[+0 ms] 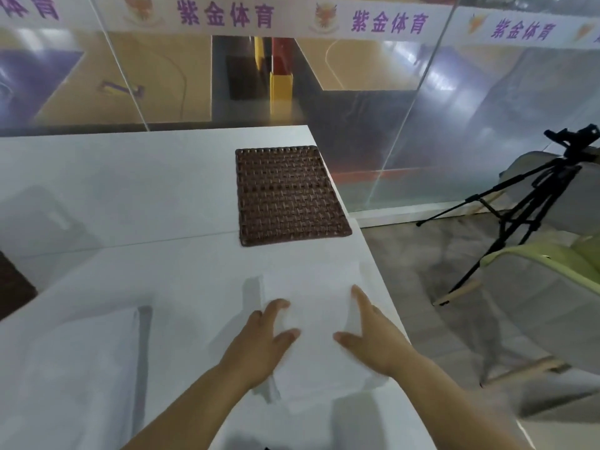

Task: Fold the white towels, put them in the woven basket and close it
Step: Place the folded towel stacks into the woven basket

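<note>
Nearer than the woven basket [289, 193], the white towel [315, 297] seems soft, limp; left hand [259, 345] and right hand [373, 342] press it, fingers [357, 295] spread, gripping nothing; pinch corners.

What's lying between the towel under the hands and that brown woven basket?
Only bare white table, seen in the head view, separates the towel from the woven basket.

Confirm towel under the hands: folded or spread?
Folded, at least partly: the towel is a compact, thick rectangle whose left edge casts a shadow, under the left hand and right hand. Fold count: cannot tell.
</note>
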The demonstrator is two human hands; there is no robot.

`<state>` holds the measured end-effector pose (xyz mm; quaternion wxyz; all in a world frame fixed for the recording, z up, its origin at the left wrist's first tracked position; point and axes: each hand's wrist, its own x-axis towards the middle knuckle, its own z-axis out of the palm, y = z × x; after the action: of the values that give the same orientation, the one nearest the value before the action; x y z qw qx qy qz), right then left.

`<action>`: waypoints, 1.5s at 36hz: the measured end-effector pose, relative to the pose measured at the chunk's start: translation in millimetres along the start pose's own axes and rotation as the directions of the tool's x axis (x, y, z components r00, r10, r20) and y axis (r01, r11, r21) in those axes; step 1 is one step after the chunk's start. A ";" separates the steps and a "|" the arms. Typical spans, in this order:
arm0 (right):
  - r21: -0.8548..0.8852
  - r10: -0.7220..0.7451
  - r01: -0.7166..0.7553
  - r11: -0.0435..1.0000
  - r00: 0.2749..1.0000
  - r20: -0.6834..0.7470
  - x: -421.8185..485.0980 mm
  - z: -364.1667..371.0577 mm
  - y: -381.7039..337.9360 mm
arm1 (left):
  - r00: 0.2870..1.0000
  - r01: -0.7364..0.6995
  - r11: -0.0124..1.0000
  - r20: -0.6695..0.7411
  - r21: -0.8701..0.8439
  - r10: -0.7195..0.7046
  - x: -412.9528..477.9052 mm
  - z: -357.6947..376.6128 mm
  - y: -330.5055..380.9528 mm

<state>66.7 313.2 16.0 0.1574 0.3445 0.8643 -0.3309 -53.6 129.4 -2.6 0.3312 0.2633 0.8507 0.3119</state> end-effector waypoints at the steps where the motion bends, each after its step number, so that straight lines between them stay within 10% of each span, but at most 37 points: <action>1: 0.006 -0.022 0.022 1.000 1.000 0.011 -0.7 4.9 -6.5 | 0.999 0.010 1.000 -0.044 -0.014 -0.011 -3.3 -5.0 -3.6; 7: 0.086 -0.142 0.134 0.987 0.985 0.096 -7.1 35.5 -40.5 | 0.950 0.125 0.973 -0.260 -0.194 -0.174 -21.5 -36.1 -32.4; 14: 0.303 -0.093 0.070 0.950 0.994 0.062 3.9 46.1 -57.4 | 0.885 0.353 0.864 -0.173 -0.358 -0.433 -23.3 -50.3 -55.3; 40: 0.593 -0.210 0.148 0.792 0.977 0.037 -11.4 62.1 -22.3 | 0.999 0.018 0.860 -0.035 -0.509 -0.042 -54.0 -39.9 -51.8; 54: 0.850 0.041 -0.040 0.525 0.999 0.021 -3.9 44.9 -41.9 | 0.950 0.212 0.636 0.004 -0.742 -0.312 -45.2 -43.4 -35.0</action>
<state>42.2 258.0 4.6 -0.0234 0.3978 0.5858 -0.7057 -64.7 61.0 16.2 0.3968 -0.0382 0.7015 0.5908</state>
